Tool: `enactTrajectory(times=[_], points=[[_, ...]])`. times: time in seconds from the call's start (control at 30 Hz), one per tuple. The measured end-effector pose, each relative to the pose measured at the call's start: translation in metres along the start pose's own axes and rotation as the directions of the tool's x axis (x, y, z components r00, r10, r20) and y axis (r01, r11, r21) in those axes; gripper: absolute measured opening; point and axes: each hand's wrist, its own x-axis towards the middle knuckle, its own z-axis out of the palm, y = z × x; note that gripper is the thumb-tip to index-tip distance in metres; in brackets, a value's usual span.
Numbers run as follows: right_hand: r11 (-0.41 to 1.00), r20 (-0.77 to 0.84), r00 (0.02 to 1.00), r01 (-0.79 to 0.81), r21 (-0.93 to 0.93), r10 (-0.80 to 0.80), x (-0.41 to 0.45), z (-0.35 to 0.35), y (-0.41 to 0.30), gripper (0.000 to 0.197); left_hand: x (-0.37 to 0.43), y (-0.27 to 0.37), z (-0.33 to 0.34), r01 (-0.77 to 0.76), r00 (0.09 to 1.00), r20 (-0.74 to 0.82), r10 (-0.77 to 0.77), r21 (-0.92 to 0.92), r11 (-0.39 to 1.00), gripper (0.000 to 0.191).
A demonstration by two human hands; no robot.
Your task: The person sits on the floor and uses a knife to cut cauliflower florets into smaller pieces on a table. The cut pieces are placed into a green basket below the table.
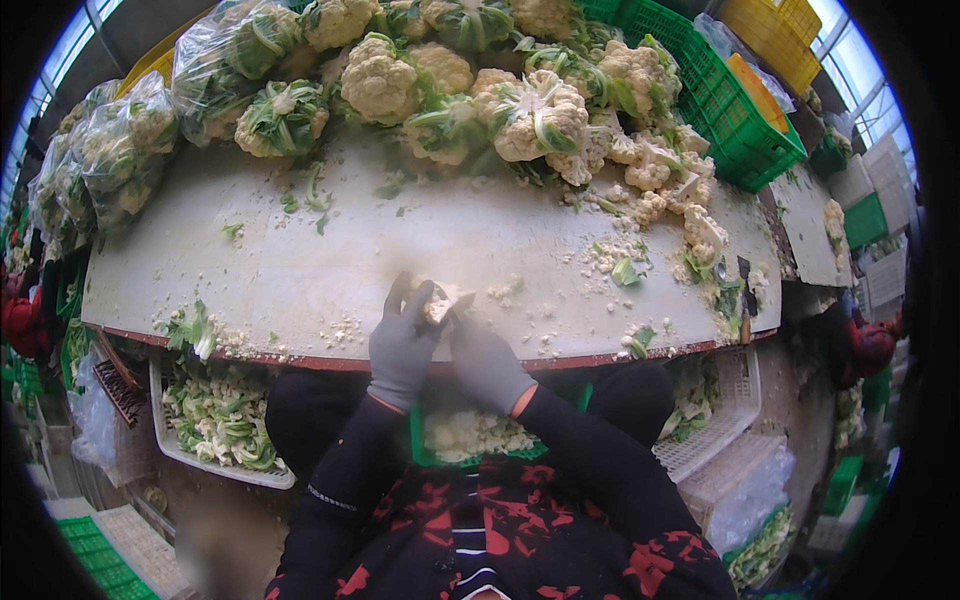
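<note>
Both my hands are in grey gloves above the near edge of a white work table [300,255]. My left hand [403,349] grips a small piece of cauliflower [441,301] between its fingers and thumb. My right hand [489,367] is close against that piece from the right and looks blurred. A dark grey sliver shows at its fingertips; whether it is a blade or a glove finger I cannot make out. Below my hands, a green crate [417,439] between my knees holds cut white florets [480,435].
Whole cauliflowers [379,79] with leaves are heaped at the table's back, bagged ones [127,150] at left. A green crate [742,120] stands back right. A wooden-handled knife [745,304] lies at right. Trimmings fill a white basket [225,420]. Another person [874,345] is far right.
</note>
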Motion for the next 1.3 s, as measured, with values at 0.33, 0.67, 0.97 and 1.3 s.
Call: enactTrajectory(times=[0.33, 0.67, 0.97, 1.3], points=[[0.98, 0.2, 0.96, 0.198, 0.018, -0.197, 0.019, 0.014, 0.015, 0.013, -0.033, -0.013, 0.012, 0.164, 0.955, -0.148, -0.257, -0.457, 0.874, 0.042], [0.988, 0.082, 0.984, 0.155, 0.003, -0.155, 0.019, -0.052, 0.019, 0.03, -0.047, -0.059, -0.009, 0.373, 0.846, 0.144, -0.514, -0.849, 0.376, 0.023], [0.506, 0.217, 0.936, -0.335, 0.795, 0.279, 0.002, -0.043, -0.038, 0.056, -0.053, 0.005, -0.047, 0.503, 0.863, 0.447, -0.237, -0.808, 0.308, 0.061], [0.977, -0.075, 0.995, -0.042, 0.209, 0.058, -0.055, -0.058, -0.031, 0.033, -0.049, 0.036, -0.065, 0.64, 0.762, 0.545, -0.348, -0.713, 0.286, 0.051]])
